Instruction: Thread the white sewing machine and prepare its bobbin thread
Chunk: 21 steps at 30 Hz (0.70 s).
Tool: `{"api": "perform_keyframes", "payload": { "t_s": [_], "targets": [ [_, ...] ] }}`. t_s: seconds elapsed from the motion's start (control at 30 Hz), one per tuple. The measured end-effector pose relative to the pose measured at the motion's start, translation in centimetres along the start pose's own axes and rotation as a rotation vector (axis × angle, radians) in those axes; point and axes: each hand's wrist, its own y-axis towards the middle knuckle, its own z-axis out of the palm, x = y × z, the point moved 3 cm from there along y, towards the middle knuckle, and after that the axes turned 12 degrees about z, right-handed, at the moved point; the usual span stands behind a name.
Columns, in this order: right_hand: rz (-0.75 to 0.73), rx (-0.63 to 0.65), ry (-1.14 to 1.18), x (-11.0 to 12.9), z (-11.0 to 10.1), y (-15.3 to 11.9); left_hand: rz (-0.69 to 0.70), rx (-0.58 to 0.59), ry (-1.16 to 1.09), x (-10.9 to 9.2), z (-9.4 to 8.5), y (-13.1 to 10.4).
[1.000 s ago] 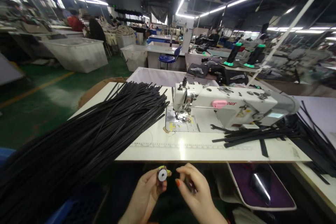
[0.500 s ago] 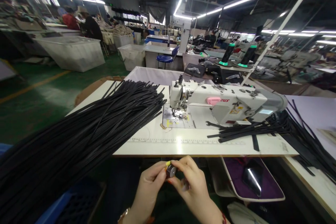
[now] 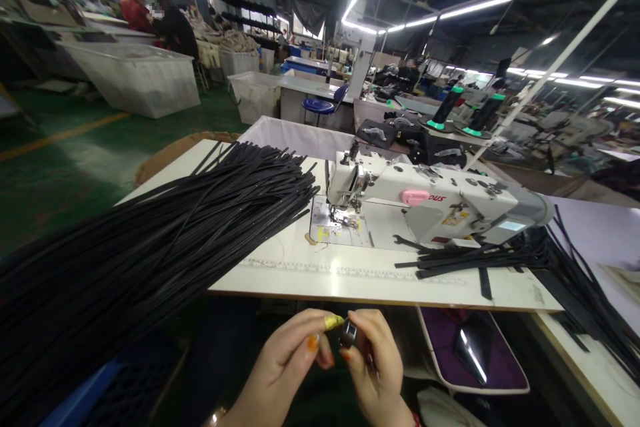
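My right hand (image 3: 376, 357) pinches a small dark bobbin (image 3: 349, 333) with a silvery rim between thumb and fingertips, just below the table's front edge. To its left is my left hand (image 3: 295, 353), thumb and forefinger apart, with nothing visible held in it. Yellow tape wraps that forefinger, whose tip reaches close to the bobbin; whether it touches I cannot tell. Beyond both hands a white sewing machine (image 3: 425, 207) stands on the white table (image 3: 310, 280). A large bundle of black strips (image 3: 200, 213) lies across the table's left side.
More black strips (image 3: 480, 257) and a wrench (image 3: 407, 241) lie in front of the machine. A purple-lined tray (image 3: 450, 353) is under the table at right. Two black thread cones (image 3: 447, 107) stand behind. Across the aisle are a white bin (image 3: 145, 80) and a seated person (image 3: 175, 30).
My left thumb and fingers have come off the bobbin, which now sits in my right hand alone, slightly farther right. The view has tilted and shifted a little.
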Motion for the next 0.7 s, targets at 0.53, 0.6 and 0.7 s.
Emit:
{"api": "perform_keyframes", "payload": {
  "t_s": [0.53,0.6,0.7],
  "targets": [
    [0.419,0.011,0.579,-1.0,-0.7,2.0,-0.516,-0.250,-0.052,11.1,-4.8,-2.2],
    [0.480,0.077,0.655,-0.9,-0.6,2.4,-0.531,-0.313,-0.042,11.8,-5.3,-2.2],
    [0.486,0.100,0.652,-1.1,-0.8,2.7,-0.530,-0.393,-0.034,12.6,-5.7,-2.2]
  ]
}}
